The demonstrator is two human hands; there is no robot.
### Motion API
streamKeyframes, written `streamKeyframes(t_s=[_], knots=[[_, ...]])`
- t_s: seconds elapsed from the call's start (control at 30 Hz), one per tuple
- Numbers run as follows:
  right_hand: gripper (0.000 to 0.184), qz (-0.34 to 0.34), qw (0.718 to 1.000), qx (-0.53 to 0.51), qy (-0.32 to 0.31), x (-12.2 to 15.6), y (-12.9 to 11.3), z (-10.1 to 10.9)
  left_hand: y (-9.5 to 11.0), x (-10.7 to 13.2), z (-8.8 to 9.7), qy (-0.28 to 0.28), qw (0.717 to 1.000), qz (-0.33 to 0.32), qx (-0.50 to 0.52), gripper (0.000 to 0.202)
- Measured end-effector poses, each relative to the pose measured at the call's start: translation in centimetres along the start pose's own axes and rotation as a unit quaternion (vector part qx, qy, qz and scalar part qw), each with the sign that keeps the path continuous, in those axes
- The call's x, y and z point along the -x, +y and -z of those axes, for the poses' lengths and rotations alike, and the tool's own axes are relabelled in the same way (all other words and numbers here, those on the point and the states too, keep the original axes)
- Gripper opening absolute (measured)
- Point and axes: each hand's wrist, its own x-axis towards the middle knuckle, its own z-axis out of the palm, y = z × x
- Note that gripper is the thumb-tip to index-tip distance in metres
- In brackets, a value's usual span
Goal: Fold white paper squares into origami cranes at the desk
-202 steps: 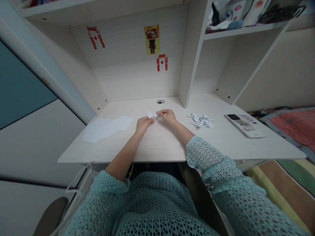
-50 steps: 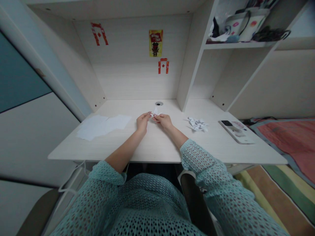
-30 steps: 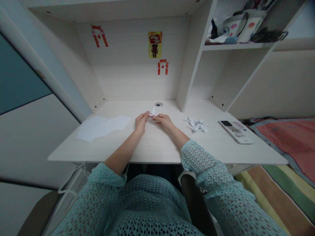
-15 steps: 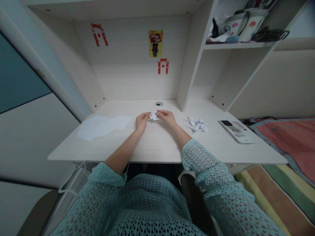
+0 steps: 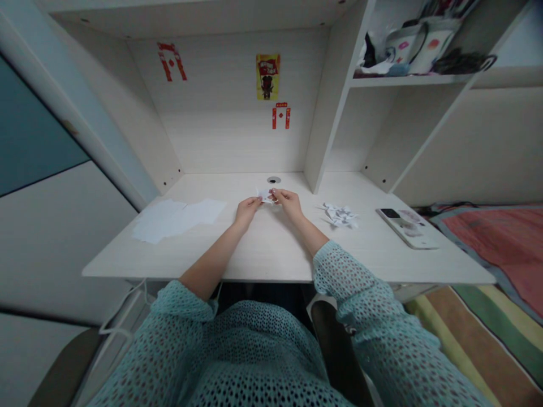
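At the white desk (image 5: 271, 254) below shelving (image 5: 212, 20), the left grip (image 5: 247, 210) holds paper (image 5: 265, 196).

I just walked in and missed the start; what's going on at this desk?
A person's left hand and right hand hold a small folded white paper between them, over the desk. Loose white sheets lie to the left. To the right are a pile of folded paper pieces and, farther right, a phone.

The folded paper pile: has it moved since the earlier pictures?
No: the folded paper pile sits as before, just in front and right of the upright divider.
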Motion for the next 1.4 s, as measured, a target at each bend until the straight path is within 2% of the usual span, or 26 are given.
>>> streamKeyframes(t_s=[0.27, 0.43, 0.57, 0.63, 0.73, 0.83, 0.97, 1.07, 1.27, 1.33, 1.4], knots=[[0.025, 0.066, 0.996, 0.059, -0.016, 0.0, 0.6, -0.2, 0.0, -0.1, 0.0, -0.012, 1.0, -0.001, 0.009, 0.022], [0.022, 0.092, 0.983, 0.158, -0.001, 0.5, 0.0, 0.0, -0.4, -0.5, 0.2, -0.021, 0.999, -0.031, -0.017, 0.02], [0.02, 0.102, 0.967, 0.232, -0.026, 0.5, 0.0, 0.3, -0.9, -0.9, 0.6, -0.02, 0.993, -0.08, -0.085, 0.019], [0.018, 0.101, 0.957, 0.272, -0.025, 0.4, 0.1, 0.5, -0.7, -0.7, 0.7, 0.014, 0.988, -0.081, -0.134, 0.017], [0.019, 0.103, 0.937, 0.334, 0.013, 0.5, 0.1, 0.5, 0.3, 0.3, 0.5, 0.066, 0.976, -0.074, -0.191, 0.018], [0.021, 0.117, 0.912, 0.39, 0.036, 0.9, -0.2, 0.3, 1.5, 1.4, 0.0, 0.045, 0.961, -0.072, -0.264, 0.029], [0.02, 0.145, 0.9, 0.41, 0.012, 1.3, -0.1, 0.0, 1.9, 2.0, -0.5, 0.016, 0.945, -0.078, -0.316, 0.037], [0.019, 0.152, 0.907, 0.392, 0.009, 1.2, 0.4, -0.2, 1.1, 1.5, -0.3, 0.014, 0.951, -0.094, -0.293, 0.037], [0.03, 0.085, 0.967, 0.239, 0.001, 0.2, 1.1, 0.1, -0.2, 0.1, 0.4, 0.03, 0.962, -0.116, -0.245, 0.031], [0.03, 0.075, 0.969, 0.236, 0.005, 0.2, 1.1, 0.2, -0.1, 0.0, 0.5, 0.036, 0.958, -0.119, -0.258, 0.03], [0.028, 0.081, 0.957, 0.278, 0.005, 0.4, 0.8, 0.2, 0.1, 0.3, 0.5, 0.039, 0.948, -0.123, -0.291, 0.028]])
